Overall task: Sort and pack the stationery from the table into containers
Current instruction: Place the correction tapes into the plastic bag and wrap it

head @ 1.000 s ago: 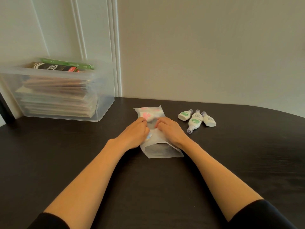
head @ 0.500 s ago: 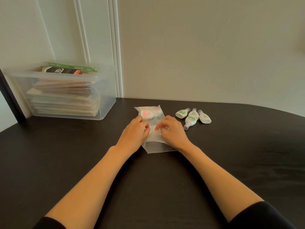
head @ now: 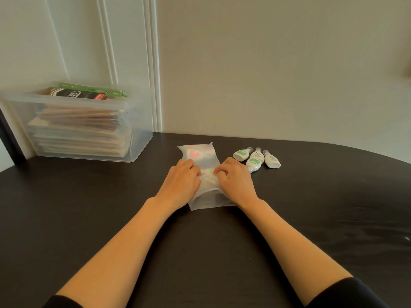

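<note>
A frosted plastic pouch (head: 205, 160) lies flat on the dark table (head: 89, 218), with pink and green items showing faintly through it. My left hand (head: 182, 183) presses on the pouch's left side, fingers curled. My right hand (head: 236, 182) grips its right side, fingertips pinching the plastic over a green-marked item inside. Three small white correction bottles (head: 255, 158) with green labels lie together just right of the pouch, untouched.
A clear plastic storage box (head: 138, 121) stands at the back left against the wall, stacked with flat paper packs and topped by a black and a green box. The wall runs along the table's far edge.
The view shifted slightly. Both hands stayed on the pouch, kneading it; a green-marked item now shows between my fingers where a blue one showed a second ago.
</note>
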`<state>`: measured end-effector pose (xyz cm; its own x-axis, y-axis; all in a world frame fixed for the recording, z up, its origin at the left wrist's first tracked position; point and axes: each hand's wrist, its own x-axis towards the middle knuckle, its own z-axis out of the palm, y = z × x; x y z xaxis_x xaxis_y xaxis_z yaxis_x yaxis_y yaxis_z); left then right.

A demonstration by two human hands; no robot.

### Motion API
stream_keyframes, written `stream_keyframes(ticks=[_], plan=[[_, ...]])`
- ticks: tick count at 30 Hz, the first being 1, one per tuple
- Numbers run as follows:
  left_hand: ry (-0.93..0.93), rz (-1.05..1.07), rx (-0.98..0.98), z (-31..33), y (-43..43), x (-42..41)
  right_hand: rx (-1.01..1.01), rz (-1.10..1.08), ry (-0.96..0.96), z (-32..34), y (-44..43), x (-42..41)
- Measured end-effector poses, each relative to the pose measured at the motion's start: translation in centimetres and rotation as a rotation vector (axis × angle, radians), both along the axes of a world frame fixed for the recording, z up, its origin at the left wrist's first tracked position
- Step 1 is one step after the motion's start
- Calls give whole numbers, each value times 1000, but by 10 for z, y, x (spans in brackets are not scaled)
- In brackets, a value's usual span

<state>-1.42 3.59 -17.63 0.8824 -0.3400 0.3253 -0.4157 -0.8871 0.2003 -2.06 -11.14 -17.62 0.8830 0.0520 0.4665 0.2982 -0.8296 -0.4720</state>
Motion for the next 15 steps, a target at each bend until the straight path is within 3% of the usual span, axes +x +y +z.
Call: stream_keyframes(ticks=[3,6,15], plan=[[49,-43,-60,0,-2,1,-154,-22,-83,-3,5,-3],[98,-42,-87,0,-1,4,-65,-67,-191,-5,8,-5],[168,-46,-148,-4,-3,10,-100,-16,139,-2,3,-4]])
